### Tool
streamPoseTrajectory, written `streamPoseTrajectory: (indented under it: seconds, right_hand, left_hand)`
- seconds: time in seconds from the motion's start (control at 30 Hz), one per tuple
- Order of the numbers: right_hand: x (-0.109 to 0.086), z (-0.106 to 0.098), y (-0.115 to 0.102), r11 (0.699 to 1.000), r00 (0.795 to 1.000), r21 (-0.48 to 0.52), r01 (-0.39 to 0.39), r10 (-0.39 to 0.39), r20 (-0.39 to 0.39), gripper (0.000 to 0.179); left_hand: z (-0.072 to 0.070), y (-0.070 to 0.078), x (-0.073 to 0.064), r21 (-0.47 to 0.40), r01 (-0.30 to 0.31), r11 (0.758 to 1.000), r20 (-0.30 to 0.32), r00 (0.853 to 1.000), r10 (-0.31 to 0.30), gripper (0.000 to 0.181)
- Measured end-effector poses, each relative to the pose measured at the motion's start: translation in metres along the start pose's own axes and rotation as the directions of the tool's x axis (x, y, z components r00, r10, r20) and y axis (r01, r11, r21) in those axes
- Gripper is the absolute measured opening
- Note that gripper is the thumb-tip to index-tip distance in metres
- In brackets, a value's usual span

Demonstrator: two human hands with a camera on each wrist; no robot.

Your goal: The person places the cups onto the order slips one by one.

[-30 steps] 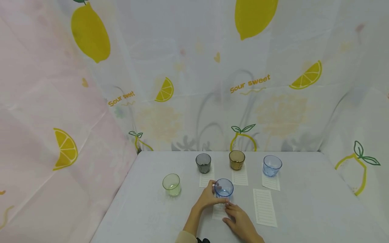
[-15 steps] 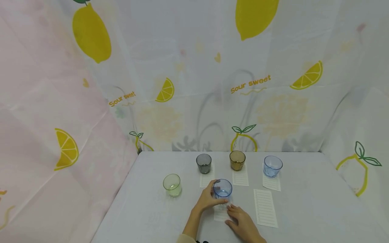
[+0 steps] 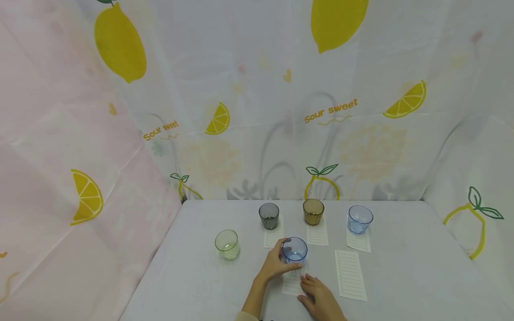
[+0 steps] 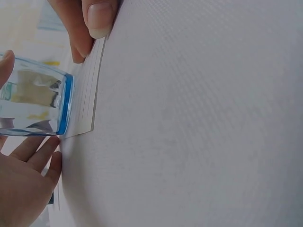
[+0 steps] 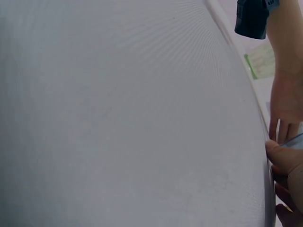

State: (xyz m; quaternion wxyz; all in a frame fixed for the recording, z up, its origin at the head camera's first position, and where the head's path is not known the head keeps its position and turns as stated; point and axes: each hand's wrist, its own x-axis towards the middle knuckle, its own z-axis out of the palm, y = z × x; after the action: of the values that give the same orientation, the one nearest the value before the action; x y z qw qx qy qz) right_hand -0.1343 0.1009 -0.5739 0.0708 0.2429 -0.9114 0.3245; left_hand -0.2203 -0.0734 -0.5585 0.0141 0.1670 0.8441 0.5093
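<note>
A clear blue glass (image 3: 295,257) stands upright on the white table in the head view. My left hand (image 3: 274,264) holds it from the left, thumb across the front and fingers behind. The left wrist view shows the glass's thick blue base (image 4: 66,104) over a lined paper slip (image 4: 84,111). In the head view, that slip (image 3: 292,285) extends toward me from beneath the glass. My right hand (image 3: 324,301) lies at its right edge, fingers loosely extended and fingertips at the paper. The right wrist view shows both hands at its right border; the slip is hidden there.
Behind stand a grey glass (image 3: 268,216), an amber glass (image 3: 313,212) and a light blue glass (image 3: 359,220), each by a lined slip. A green glass (image 3: 227,245) stands to the left. Another slip (image 3: 350,274) lies flat at right. A lemon-print curtain (image 3: 257,156) borders the table.
The slip under the blue glass has slid slightly toward me, with my right hand moving back alongside it. My left hand keeps its hold; the glass has barely shifted.
</note>
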Motion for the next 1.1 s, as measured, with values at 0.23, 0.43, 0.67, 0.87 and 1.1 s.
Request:
streamPoseTrajectory:
  seconds: [0.23, 0.43, 0.67, 0.87, 1.1]
  right_hand:
    - [-0.002, 0.001, -0.001, 0.997, 0.996, -0.062, 0.052, -0.057, -0.072, 0.038]
    - [0.002, 0.006, 0.001, 0.997, 0.984, -0.066, 0.038, -0.048, -0.169, 0.038]
    - [0.009, 0.005, -0.001, 0.998, 0.989, -0.055, 0.010, -0.018, -0.148, 0.042]
    - [0.009, 0.006, 0.000, 0.999, 0.996, -0.038, -0.010, 0.006, -0.094, 0.043]
    - [0.005, 0.004, 0.001, 1.000, 0.998, -0.005, -0.005, 0.004, -0.059, 0.050]
  left_hand:
    - [0.000, 0.000, -0.001, 0.000, 0.002, 1.000, 0.013, 1.000, -0.002, 0.079]
    - [-0.001, -0.001, -0.003, -0.025, -0.002, 1.000, 0.032, 0.999, 0.003, 0.078]
    - [-0.001, -0.002, -0.002, -0.025, 0.008, 1.000, 0.058, 0.998, -0.007, 0.079]
    - [-0.001, -0.002, -0.002, -0.033, 0.021, 0.999, 0.056, 0.998, -0.019, 0.079]
    - [-0.006, 0.002, -0.007, -0.068, 0.039, 0.997, 0.047, 0.998, -0.035, 0.092]
